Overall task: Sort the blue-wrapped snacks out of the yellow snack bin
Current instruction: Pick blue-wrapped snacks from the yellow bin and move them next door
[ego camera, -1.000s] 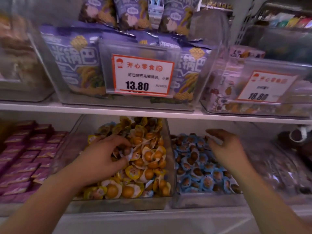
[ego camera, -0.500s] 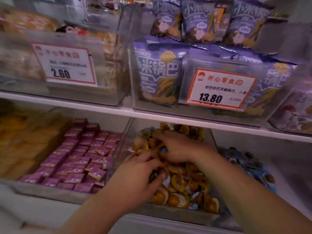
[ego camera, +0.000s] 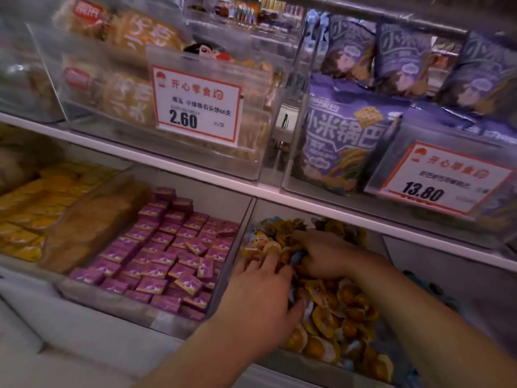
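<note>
**Inspector:** Hands first. Where are they lying?

**Me:** Both are lying inside the clear plastic bin of yellow-wrapped round snacks on the lower shelf. My left hand is resting palm-down on the pile, fingers spread and fairly straight, the fingertips pressing among the wrappers. I am not seeing it curl round anything.

**Inspector:** And the right?

**Me:** My right hand is reaching in from the right, just behind the left, fingers bent down into the heap. It is pinching a small crumpled blue-wrapped snack, which is showing between my two hands. Motion blur is hiding exactly how the fingertips are meeting on it.

**Inspector:** Where are the blue items sitting?

**Me:** That one is sitting near the middle of the yellow pile, touching my right fingers. A few more blue wrappers are peeking out along the front edge of the same bin, low in the view.

**Inspector:** Surroundings?

**Me:** A clear bin of small purple rectangular packets is standing just beside it on the left. Above, the white shelf edge is carrying a white price card reading 2.60, a second card reading 13.80, and large purple snack bags.
</note>
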`<state>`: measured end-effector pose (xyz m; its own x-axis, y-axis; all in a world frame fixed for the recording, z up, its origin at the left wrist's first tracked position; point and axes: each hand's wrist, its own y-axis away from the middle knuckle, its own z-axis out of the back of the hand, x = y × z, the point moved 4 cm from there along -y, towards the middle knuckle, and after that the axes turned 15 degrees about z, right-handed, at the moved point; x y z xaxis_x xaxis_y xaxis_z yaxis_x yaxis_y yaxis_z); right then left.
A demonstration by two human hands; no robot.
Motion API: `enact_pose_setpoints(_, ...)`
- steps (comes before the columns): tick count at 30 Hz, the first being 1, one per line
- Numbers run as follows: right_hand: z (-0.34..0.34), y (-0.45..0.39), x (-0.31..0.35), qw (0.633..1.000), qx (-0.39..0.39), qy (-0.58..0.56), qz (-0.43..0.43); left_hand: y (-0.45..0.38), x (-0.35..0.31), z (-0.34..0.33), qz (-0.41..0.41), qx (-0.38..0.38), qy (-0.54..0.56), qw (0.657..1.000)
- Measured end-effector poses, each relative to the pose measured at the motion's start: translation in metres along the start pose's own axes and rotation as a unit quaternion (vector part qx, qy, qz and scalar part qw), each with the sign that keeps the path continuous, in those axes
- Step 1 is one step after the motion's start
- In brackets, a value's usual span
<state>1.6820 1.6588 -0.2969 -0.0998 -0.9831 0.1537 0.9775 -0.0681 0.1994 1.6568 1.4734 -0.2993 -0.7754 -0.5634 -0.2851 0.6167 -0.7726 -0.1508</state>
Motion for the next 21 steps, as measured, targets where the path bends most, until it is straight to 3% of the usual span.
enact_pose_setpoints(4,-0.001,0.0,0.006,0.999,-0.039,-0.004,-0.013,-0.001,0.001,-0.001,0.002,0.022,0.018,1.0)
enact_pose_setpoints(8,0.017,0.024,0.011,0.978,-0.134,-0.153,-0.042,-0.003,0.0,0.013,0.021,-0.004,0.167,0.986)
enact_pose_setpoints(11,0.029,0.054,0.014,0.924,-0.194,-0.318,-0.082,-0.006,0.002,0.022,0.056,-0.051,0.312,0.947)
enact_pose_setpoints(14,0.025,0.083,0.022,0.862,-0.229,-0.443,-0.094,-0.007,0.0,0.019,0.064,-0.035,0.397,0.915)
enact_pose_setpoints(17,0.006,0.098,0.037,0.751,-0.307,-0.576,-0.106,-0.005,-0.016,0.012,0.007,0.014,0.398,0.917)
enact_pose_setpoints(18,-0.001,0.1,0.042,0.73,-0.327,-0.592,-0.099,-0.004,-0.021,0.009,-0.011,0.021,0.378,0.926)
enact_pose_setpoints(19,-0.007,0.101,0.045,0.733,-0.342,-0.581,-0.091,-0.003,-0.024,0.005,-0.025,0.024,0.352,0.935)
enact_pose_setpoints(21,-0.015,0.102,0.046,0.787,-0.358,-0.493,-0.098,-0.005,-0.027,-0.001,-0.039,0.021,0.307,0.951)
